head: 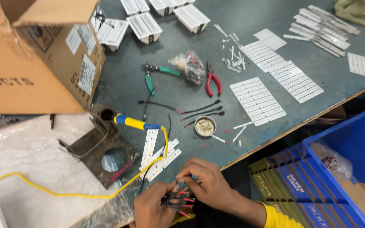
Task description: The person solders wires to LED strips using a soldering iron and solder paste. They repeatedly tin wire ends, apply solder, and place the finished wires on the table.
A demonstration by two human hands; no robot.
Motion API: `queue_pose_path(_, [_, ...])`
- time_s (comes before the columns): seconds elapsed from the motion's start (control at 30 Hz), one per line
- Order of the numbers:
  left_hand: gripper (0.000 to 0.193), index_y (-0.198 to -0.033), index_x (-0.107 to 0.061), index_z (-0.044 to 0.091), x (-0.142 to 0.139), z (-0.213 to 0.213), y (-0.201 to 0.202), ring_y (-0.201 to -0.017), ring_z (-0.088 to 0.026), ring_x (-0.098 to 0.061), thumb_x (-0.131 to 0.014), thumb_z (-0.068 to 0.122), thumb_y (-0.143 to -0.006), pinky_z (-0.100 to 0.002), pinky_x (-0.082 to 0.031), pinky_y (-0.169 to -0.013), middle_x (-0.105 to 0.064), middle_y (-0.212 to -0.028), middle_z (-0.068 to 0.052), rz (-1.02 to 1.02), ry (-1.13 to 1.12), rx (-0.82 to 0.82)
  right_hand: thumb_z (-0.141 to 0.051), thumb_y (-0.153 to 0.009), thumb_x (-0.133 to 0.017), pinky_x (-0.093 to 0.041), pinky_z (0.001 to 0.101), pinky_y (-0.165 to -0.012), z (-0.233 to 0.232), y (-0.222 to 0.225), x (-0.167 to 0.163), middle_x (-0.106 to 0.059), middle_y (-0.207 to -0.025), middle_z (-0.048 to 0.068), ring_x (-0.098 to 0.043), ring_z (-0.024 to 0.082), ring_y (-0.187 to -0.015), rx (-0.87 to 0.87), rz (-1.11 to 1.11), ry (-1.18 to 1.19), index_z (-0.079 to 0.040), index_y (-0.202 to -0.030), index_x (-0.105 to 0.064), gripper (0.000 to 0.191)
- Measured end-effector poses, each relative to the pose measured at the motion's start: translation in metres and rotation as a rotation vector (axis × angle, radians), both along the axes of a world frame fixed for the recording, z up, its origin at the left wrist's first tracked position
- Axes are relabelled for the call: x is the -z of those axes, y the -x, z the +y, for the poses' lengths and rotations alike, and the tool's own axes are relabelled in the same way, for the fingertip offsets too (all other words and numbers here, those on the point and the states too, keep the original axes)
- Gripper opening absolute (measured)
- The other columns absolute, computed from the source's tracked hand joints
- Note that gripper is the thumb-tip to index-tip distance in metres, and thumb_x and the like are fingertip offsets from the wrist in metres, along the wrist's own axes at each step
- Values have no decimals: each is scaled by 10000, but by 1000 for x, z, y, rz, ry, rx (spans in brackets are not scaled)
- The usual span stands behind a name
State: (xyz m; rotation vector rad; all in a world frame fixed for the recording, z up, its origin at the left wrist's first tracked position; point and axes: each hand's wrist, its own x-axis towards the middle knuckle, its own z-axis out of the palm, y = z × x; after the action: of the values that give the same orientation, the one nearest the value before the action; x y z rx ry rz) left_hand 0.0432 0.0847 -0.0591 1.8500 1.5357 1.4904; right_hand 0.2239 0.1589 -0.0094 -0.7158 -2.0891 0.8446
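**Both hands on a bundle of short wires at the table edge**

The bundle of wires (pixel 179 199) is made of thin black leads with red ends, lying close together and pointing to the right. It is at the near edge of the table (pixel 127 84), between the two hands. The left hand (pixel 152 207) is closed around the bundle from below, and the right hand (pixel 203 179) pinches the upper wires with its fingertips. How many wires are in the bundle I cannot count, because fingers cover part of them.

Just beyond the hands lie four white LED strips (pixel 159 154), partly overlapping. A soldering iron (pixel 136 123) with yellow handle rests in its metal stand (pixel 102 143). Further away there are two pliers: green pliers (pixel 155 74) and red pliers (pixel 213 81). Three loose wires (pixel 199 112) lie beside a small round tin (pixel 205 126). The cardboard box (pixel 34 55) is cut off at the left edge.
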Motion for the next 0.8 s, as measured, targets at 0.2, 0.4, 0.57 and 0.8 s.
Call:
queue_pose_path(0.2, [215,-916,-751,55,5,5,-5,-644,-183,-778,-820,76,-713,-309,-591,-595,-749,-707,-83,-77,138,16,-22,-878,-744,-542,344,-669,1,-7,0,-694,-901,100,-710,258,-806,32,12,43,-34,-939,-696,79])
queue_pose_path(0.4, [198,-945,-710,35,-10,-17,1,-704,-191,-770,-721,-20,-755,-301,-593,-649,-760,-802,-97,-85,185,-30,-37,-909,-724,-556,312,-869,6,-21,21,-728,-1049,106,-719,224,-990,49,67,-55,-30,-1043,-690,139])
queue_pose_path(0.57, [127,-1005,-605,5,-8,-68,50,-868,-140,-679,-629,-97,-934,-283,-576,-803,-702,-962,-54,-414,138,-205,-38,-958,-712,-548,270,-933,21,-33,24,-715,-1109,57,-674,125,-1005,195,140,246,-8,-1181,-672,229])
queue_pose_path(0.8, [47,-1099,-622,31,3,-155,98,-633,-24,-437,-645,15,-1061,-192,-328,-561,-544,-809,40,-712,71,-673,-28,-1022,-730,-607,263,-793,55,-40,7,-689,-1071,63,-678,110,-847,241,346,157,2,-1199,-615,213])
